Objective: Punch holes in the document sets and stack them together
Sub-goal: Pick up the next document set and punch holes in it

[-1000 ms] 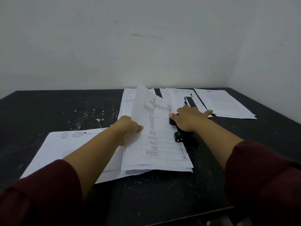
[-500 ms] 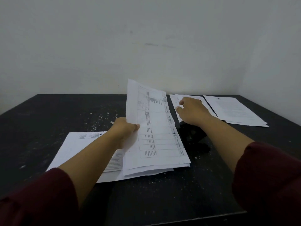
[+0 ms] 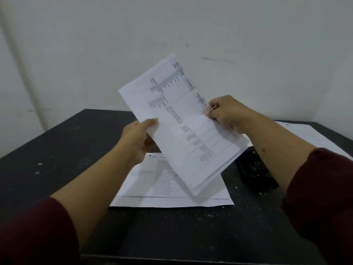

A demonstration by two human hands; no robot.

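A document set [image 3: 177,119] of white printed sheets with a table on top is held up in the air, tilted, above the black table [image 3: 57,150]. My left hand [image 3: 139,138] grips its left edge with the thumb on top. My right hand [image 3: 225,111] pinches its right edge. Below it a stack of white papers [image 3: 152,180] lies flat on the table. A black hole punch [image 3: 256,173] sits on the table to the right of that stack, partly hidden by my right forearm.
More white papers [image 3: 309,134] lie at the far right of the table, behind my right arm. Small white paper bits speckle the dark tabletop. A pale wall [image 3: 172,35] stands close behind the table's far edge.
My right hand left the hole punch and took the set's right edge. Both hands lifted the document set off the table and tilted it in the air.
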